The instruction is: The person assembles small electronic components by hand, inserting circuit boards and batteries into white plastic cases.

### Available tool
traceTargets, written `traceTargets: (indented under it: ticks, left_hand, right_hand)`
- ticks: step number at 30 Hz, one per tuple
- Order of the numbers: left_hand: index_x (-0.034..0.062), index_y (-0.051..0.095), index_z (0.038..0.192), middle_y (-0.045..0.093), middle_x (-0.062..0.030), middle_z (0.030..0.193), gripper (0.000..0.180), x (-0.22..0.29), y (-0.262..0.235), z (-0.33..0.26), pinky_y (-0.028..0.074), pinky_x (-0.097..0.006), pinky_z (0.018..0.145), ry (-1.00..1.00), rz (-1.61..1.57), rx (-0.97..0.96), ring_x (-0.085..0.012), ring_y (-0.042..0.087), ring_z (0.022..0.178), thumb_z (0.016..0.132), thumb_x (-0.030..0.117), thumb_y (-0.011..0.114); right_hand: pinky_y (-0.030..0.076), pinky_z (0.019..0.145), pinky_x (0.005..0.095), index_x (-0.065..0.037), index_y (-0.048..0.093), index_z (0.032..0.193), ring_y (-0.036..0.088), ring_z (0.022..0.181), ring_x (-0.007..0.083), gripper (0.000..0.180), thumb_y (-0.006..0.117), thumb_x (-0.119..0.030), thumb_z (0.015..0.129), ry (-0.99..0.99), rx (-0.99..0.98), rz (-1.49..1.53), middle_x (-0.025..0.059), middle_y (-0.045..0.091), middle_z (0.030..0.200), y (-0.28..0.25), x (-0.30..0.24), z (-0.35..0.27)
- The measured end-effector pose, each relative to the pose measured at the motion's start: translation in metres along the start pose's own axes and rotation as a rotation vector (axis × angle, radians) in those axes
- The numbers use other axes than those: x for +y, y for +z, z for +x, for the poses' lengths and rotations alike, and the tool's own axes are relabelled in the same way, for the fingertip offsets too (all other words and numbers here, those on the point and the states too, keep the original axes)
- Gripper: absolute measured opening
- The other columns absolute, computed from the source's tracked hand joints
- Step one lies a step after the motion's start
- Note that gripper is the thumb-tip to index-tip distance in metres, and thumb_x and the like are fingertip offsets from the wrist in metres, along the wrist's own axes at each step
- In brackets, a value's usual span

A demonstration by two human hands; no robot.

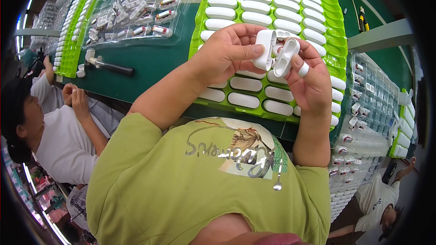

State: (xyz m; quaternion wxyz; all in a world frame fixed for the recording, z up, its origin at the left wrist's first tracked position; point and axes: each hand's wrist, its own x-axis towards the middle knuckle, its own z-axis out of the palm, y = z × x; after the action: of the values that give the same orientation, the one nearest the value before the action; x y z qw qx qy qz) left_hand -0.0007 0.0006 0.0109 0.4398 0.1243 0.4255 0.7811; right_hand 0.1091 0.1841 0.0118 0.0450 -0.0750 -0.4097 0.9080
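Note:
My left hand (pixel 229 50) is closed on a white rounded plastic case shell (pixel 265 51), with the thumb across its side. My right hand (pixel 312 75) pinches a white oval case piece with hollows (pixel 286 58) close beside the shell. A white band wraps the right thumb. Between the two pieces some small white and reddish parts show, partly hidden by the fingers; whether the pieces are joined cannot be made out. Below both hands lies a bright green tray (pixel 198 41) holding rows of white oval cases (pixel 244 100).
A clear blister tray (pixel 175 36) of small white and red-marked parts lies at the far left, near a hammer (pixel 109 66). More clear trays (pixel 370 81) stand at the right. A yellow-black tool (pixel 362 19) lies beyond a grey bar (pixel 377 36). Another person (pixel 59 140) works at the left.

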Motion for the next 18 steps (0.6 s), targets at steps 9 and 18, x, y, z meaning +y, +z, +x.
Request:
traceTargets:
  ticks: [9, 18]
  left_hand:
    - [-0.0053, 0.056, 0.121, 0.065, -0.0119, 0.107, 0.04, 0.0001, -0.0011, 0.0006, 0.061, -0.035, 0.077, -0.064, 0.024, -0.015, -0.0201, 0.067, 0.095, 0.086, 0.009, 0.071]
    - [-0.0048, 0.057, 0.12, 0.065, -0.0103, 0.105, 0.044, -0.0009, -0.0003, -0.0006, 0.06, -0.034, 0.076, -0.075, 0.065, -0.012, -0.0181, 0.067, 0.094, 0.083, 0.01, 0.075]
  right_hand:
    - [0.058, 0.078, 0.0305, 0.006, 0.057, 0.118, 0.066, 0.091, 0.0162, 0.032, 0.065, -0.005, 0.089, 0.016, 0.056, -0.109, 0.0119, 0.065, 0.104, 0.0018, 0.0012, 0.0004]
    - [0.059, 0.078, 0.0333, 0.006, 0.057, 0.119, 0.066, 0.093, 0.0175, 0.033, 0.065, -0.006, 0.089, 0.027, 0.045, -0.128, 0.0128, 0.065, 0.106, 0.0025, 0.003, -0.0005]
